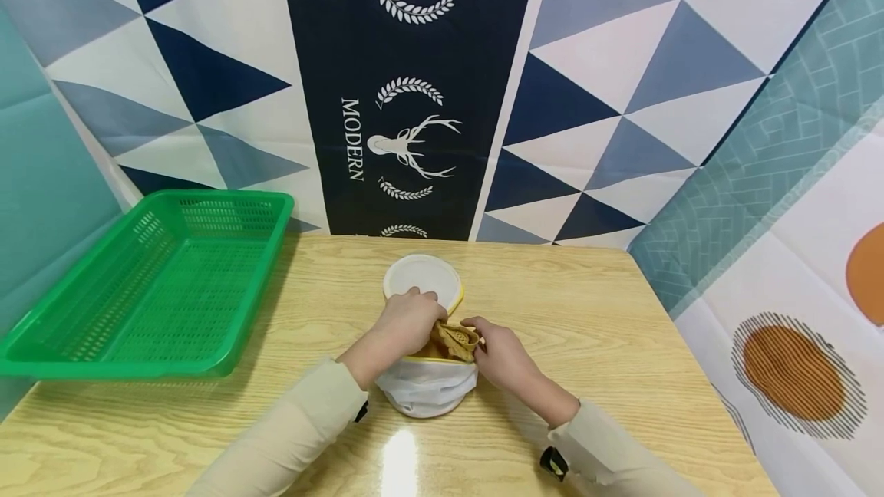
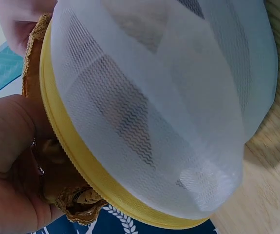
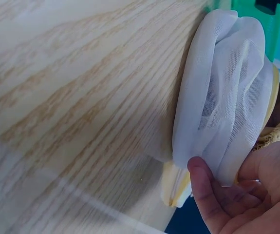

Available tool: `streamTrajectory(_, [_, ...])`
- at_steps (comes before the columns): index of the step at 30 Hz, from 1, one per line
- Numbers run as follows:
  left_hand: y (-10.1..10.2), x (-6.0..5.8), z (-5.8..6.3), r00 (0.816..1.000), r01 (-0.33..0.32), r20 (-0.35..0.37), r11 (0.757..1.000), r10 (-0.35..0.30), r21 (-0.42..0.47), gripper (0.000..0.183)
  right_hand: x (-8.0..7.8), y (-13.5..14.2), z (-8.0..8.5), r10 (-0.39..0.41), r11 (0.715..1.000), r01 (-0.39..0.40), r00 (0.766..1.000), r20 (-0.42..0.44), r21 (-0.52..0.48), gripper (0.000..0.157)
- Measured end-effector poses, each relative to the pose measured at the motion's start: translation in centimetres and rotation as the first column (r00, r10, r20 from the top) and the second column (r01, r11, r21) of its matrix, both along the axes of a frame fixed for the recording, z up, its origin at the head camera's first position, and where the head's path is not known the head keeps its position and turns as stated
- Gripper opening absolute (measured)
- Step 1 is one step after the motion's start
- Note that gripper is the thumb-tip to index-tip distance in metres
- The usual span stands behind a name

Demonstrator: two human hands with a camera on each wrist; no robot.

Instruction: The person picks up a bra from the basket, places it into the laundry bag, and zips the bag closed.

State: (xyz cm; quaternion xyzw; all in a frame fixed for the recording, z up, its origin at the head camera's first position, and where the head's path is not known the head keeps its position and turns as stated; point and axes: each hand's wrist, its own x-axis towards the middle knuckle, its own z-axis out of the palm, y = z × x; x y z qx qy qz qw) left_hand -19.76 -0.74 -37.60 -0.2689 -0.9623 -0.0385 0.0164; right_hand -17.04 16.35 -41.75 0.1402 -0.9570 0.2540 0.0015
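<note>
A round white mesh laundry bag with a yellow zip stands on the table, its round lid folded back behind it. Bunched in its opening is a golden-brown, lace-trimmed cloth garment. My left hand reaches over the opening and grips the garment, which also shows between its thumb and fingers in the left wrist view. On the right side of the rim, my right hand pinches the garment's edge. One of its fingers touches the mesh wall. The garment's lower part is hidden inside the bag.
A green plastic basket with perforated sides stands at the left of the wood-grain table. Behind the table hangs a patterned cloth with triangles and a deer head. More patterned cloth hangs on the right.
</note>
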Motion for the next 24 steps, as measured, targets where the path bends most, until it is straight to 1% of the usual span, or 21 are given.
streamTrajectory(5, [-0.1,0.2,-0.1,1.000,0.003,-0.019,1.000,-0.003,0.002,0.023,0.1,-0.1,0.2,-0.011,1.000,0.011,1.000,-0.005,0.004,0.041])
streamTrajectory(9, [-0.5,0.1,-0.1,1.000,-0.008,-0.014,1.000,0.008,0.003,0.031,0.1,-0.1,0.3,-0.001,1.000,0.001,0.999,-0.040,0.014,0.037])
streamTrajectory(13, [-1.2,0.1,0.1,0.999,-0.024,0.025,0.999,0.023,0.025,0.043,0.1,-0.1,0.4,0.016,1.000,-0.015,0.998,-0.062,0.015,0.034])
streamTrajectory(17, [-2.2,-0.1,0.2,0.997,-0.034,0.079,0.993,0.025,0.113,0.046,0.1,-0.1,0.5,0.025,1.000,-0.023,0.997,-0.073,0.022,0.033])
streamTrajectory(19, [-2.9,-0.2,0.3,0.993,-0.038,0.118,0.983,0.017,0.181,0.048,0.2,-0.1,0.5,0.024,1.000,-0.023,0.997,-0.071,0.021,0.034])
streamTrajectory(21, [-3.7,-0.3,0.3,0.985,-0.057,0.172,0.965,0.012,0.257,0.049,0.2,-0.1,0.5,0.026,0.999,-0.024,0.997,-0.073,0.021,0.034])
streamTrajectory(22, [-4.1,-0.3,0.4,0.979,-0.070,0.203,0.953,0.009,0.296,0.050,0.3,-0.1,0.5,0.027,0.999,-0.026,0.997,-0.072,0.020,0.035])
streamTrajectory(24, [-4.9,-0.2,0.5,0.965,-0.107,0.263,0.921,0.005,0.375,0.050,0.3,0.0,0.5,0.029,0.999,-0.028,0.997,-0.076,0.015,0.034])
